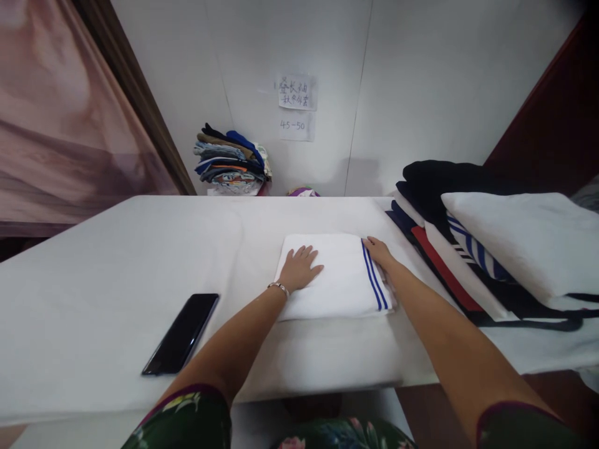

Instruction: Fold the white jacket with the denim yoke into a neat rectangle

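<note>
A white garment (337, 274) with two blue stripes along its right side lies folded into a flat rectangle on the white-covered table. My left hand (299, 269) rests flat on its left part, fingers spread, with a bracelet at the wrist. At the garment's upper right corner is my right hand (379, 251), its fingers bent together over the striped edge. Part of that edge is hidden under the hand.
A black phone (181, 335) lies left of my left forearm. Folded clothes (515, 243) are piled at the table's right side. Behind the far edge stands another clothes stack (231, 159). Handwritten paper notes (296, 92) hang on the wall, and a curtain (65, 112) at left.
</note>
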`<state>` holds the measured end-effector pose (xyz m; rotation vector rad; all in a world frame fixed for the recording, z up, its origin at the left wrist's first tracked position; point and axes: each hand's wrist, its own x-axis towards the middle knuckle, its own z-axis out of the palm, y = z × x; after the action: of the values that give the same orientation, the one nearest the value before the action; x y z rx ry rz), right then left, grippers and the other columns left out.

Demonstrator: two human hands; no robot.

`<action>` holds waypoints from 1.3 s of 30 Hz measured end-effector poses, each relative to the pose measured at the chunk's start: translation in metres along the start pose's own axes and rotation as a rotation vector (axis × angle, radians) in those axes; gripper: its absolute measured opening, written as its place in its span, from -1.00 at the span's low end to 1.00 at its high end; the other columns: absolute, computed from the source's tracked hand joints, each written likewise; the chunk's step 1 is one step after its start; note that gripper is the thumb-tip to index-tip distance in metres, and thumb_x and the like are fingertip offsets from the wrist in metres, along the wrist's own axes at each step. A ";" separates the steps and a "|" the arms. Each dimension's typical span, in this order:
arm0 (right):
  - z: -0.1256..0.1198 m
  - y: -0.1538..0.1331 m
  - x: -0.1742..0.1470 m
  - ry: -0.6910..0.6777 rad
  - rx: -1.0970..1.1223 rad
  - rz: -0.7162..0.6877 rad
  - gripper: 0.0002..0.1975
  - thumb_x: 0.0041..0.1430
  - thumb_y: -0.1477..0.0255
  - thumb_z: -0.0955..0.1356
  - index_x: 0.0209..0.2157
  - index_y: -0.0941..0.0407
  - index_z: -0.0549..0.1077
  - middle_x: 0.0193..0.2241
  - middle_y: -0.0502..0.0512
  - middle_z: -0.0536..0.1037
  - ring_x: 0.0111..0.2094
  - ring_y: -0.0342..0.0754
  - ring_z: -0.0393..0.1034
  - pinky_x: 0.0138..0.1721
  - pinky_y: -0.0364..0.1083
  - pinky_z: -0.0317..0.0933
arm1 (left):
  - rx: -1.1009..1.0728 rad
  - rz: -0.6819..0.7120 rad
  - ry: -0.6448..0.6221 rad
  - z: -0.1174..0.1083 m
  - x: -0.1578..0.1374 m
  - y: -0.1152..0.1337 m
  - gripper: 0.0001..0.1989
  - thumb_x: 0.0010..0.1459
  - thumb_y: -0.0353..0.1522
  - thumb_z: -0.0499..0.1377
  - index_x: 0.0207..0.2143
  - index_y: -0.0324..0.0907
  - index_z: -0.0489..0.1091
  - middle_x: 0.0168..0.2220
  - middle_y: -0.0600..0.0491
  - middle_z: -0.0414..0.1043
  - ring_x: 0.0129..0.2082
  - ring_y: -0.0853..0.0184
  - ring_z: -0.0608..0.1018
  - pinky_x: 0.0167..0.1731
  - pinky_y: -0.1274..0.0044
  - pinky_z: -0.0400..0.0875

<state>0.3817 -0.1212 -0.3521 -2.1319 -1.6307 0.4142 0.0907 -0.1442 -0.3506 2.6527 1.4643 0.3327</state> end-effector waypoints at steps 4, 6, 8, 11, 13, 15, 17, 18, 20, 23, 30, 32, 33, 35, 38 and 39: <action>-0.009 0.001 0.013 0.060 0.045 0.046 -0.55 0.21 0.32 0.24 0.08 0.19 0.42 -0.01 0.21 0.53 -0.03 -0.01 0.43 -0.03 -0.12 0.24 | 0.009 -0.012 -0.016 0.000 0.000 0.000 -0.42 0.27 -0.05 -0.11 0.25 -0.08 0.16 0.34 -0.05 0.01 0.34 0.09 0.04 0.26 0.13 -0.11; -0.009 0.001 0.014 0.102 0.054 0.067 -0.60 0.18 0.35 0.26 0.03 0.13 0.46 -0.05 0.14 0.55 -0.07 -0.04 0.43 -0.08 -0.13 0.24 | 0.020 -0.010 -0.017 0.000 0.000 0.001 -0.42 0.28 -0.05 -0.11 0.26 -0.07 0.16 0.34 -0.04 0.01 0.34 0.10 0.04 0.26 0.13 -0.11; -0.005 0.003 0.012 0.134 0.053 0.099 -0.64 0.17 0.37 0.26 -0.02 0.10 0.49 -0.08 0.12 0.56 -0.09 -0.03 0.43 -0.11 -0.12 0.24 | 0.033 0.004 -0.008 0.000 0.000 0.001 -0.42 0.28 -0.05 -0.12 0.26 -0.08 0.15 0.34 -0.04 0.01 0.34 0.11 0.05 0.26 0.14 -0.10; -0.002 0.008 0.008 0.130 0.051 0.122 -0.68 0.15 0.39 0.27 -0.10 0.11 0.53 -0.13 0.12 0.58 -0.13 -0.02 0.44 -0.14 -0.12 0.25 | 0.039 0.013 -0.002 -0.001 0.000 0.002 -0.43 0.28 -0.06 -0.11 0.25 -0.08 0.16 0.33 -0.03 0.03 0.33 0.13 0.06 0.26 0.15 -0.09; -0.006 0.010 0.007 0.109 0.054 0.099 -0.68 0.14 0.39 0.27 -0.10 0.12 0.53 -0.16 0.11 0.59 -0.15 -0.04 0.45 -0.14 -0.13 0.26 | 0.037 0.006 -0.005 -0.001 0.000 0.002 -0.44 0.28 -0.06 -0.11 0.25 -0.06 0.17 0.33 -0.02 0.03 0.33 0.13 0.07 0.26 0.16 -0.09; -0.016 0.007 0.006 0.099 0.053 0.060 -0.64 0.16 0.40 0.26 -0.04 0.17 0.50 -0.13 0.15 0.58 -0.13 -0.02 0.45 -0.09 -0.11 0.26 | 0.034 0.004 -0.006 0.000 0.001 0.002 -0.44 0.28 -0.06 -0.10 0.25 -0.06 0.17 0.33 -0.02 0.03 0.33 0.12 0.06 0.26 0.15 -0.09; -0.027 -0.002 0.000 0.117 0.044 0.009 -0.58 0.21 0.37 0.23 0.05 0.21 0.44 0.00 0.23 0.51 -0.02 0.03 0.41 0.02 -0.05 0.22 | 0.029 0.006 -0.004 0.000 0.001 0.001 -0.44 0.28 -0.06 -0.10 0.25 -0.08 0.18 0.33 -0.04 0.03 0.33 0.11 0.07 0.26 0.15 -0.09; -0.031 -0.008 -0.007 0.133 0.042 -0.024 -0.56 0.23 0.35 0.21 0.09 0.19 0.41 0.08 0.24 0.45 0.06 0.04 0.35 0.09 -0.02 0.17 | 0.025 0.010 -0.001 0.000 0.001 0.001 -0.44 0.28 -0.07 -0.09 0.24 -0.08 0.18 0.33 -0.05 0.04 0.33 0.10 0.07 0.26 0.15 -0.09; -0.031 -0.023 -0.028 0.147 0.024 -0.150 -0.54 0.27 0.28 0.20 0.14 0.11 0.37 0.21 0.16 0.30 0.20 0.05 0.18 0.20 0.01 0.03 | 0.021 0.016 0.011 0.000 0.001 0.001 -0.44 0.27 -0.07 -0.09 0.24 -0.09 0.19 0.32 -0.06 0.05 0.33 0.09 0.08 0.26 0.14 -0.09; -0.014 -0.041 -0.066 0.046 -0.089 -0.442 -0.50 0.29 0.17 0.19 0.20 0.01 0.29 0.31 0.06 0.12 0.33 0.08 -0.09 0.28 0.14 -0.20 | 0.013 0.013 0.027 -0.001 0.001 0.001 -0.45 0.27 -0.08 -0.07 0.23 -0.08 0.20 0.32 -0.06 0.06 0.32 0.08 0.08 0.25 0.13 -0.09; 0.016 -0.039 -0.099 -0.151 -0.287 -0.430 -0.45 0.32 0.08 0.11 0.24 0.02 0.19 0.33 0.13 0.05 0.36 0.04 -0.22 0.28 0.21 -0.30 | -0.021 -0.015 0.008 0.001 0.002 0.002 -0.45 0.26 -0.08 -0.06 0.23 -0.07 0.21 0.32 -0.06 0.05 0.33 0.07 0.07 0.25 0.13 -0.10; 0.014 -0.038 -0.097 -0.150 -0.290 -0.435 -0.45 0.33 0.08 0.10 0.24 0.02 0.18 0.33 0.13 0.05 0.36 0.04 -0.21 0.28 0.21 -0.30 | -0.042 -0.022 0.016 0.002 0.003 0.002 -0.45 0.25 -0.07 -0.05 0.22 -0.08 0.22 0.32 -0.06 0.07 0.33 0.07 0.07 0.25 0.13 -0.10; 0.013 -0.038 -0.096 -0.148 -0.291 -0.432 -0.45 0.33 0.08 0.10 0.24 0.02 0.19 0.33 0.13 0.05 0.36 0.04 -0.21 0.28 0.21 -0.30 | -0.055 -0.026 0.023 0.001 0.004 0.002 -0.44 0.25 -0.07 -0.05 0.22 -0.08 0.23 0.32 -0.06 0.07 0.33 0.08 0.08 0.26 0.14 -0.10; 0.012 -0.039 -0.096 -0.149 -0.287 -0.427 -0.44 0.33 0.08 0.10 0.25 0.02 0.18 0.33 0.12 0.05 0.36 0.04 -0.21 0.28 0.22 -0.30 | -0.092 -0.050 0.038 -0.004 0.004 0.002 -0.44 0.25 -0.06 -0.05 0.21 -0.10 0.23 0.32 -0.06 0.06 0.33 0.13 0.08 0.27 0.18 -0.10; 0.012 -0.039 -0.098 -0.152 -0.276 -0.418 -0.44 0.33 0.07 0.10 0.25 0.01 0.18 0.34 0.11 0.04 0.36 0.04 -0.21 0.28 0.21 -0.31 | -0.148 -0.156 0.097 -0.015 -0.006 0.002 -0.45 0.28 -0.06 -0.08 0.20 -0.12 0.24 0.34 -0.06 0.00 0.34 0.19 0.05 0.28 0.21 -0.12; 0.013 -0.038 -0.098 -0.151 -0.274 -0.416 -0.44 0.33 0.08 0.10 0.25 0.01 0.18 0.34 0.10 0.04 0.36 0.03 -0.21 0.28 0.21 -0.31 | -0.152 -0.190 0.118 -0.017 -0.012 0.001 -0.46 0.29 -0.06 -0.09 0.19 -0.11 0.25 0.35 -0.06 -0.01 0.34 0.18 0.04 0.27 0.18 -0.13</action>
<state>0.3173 -0.2052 -0.3460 -1.9011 -2.2658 0.2337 0.0812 -0.1558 -0.3353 2.3906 1.6382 0.5661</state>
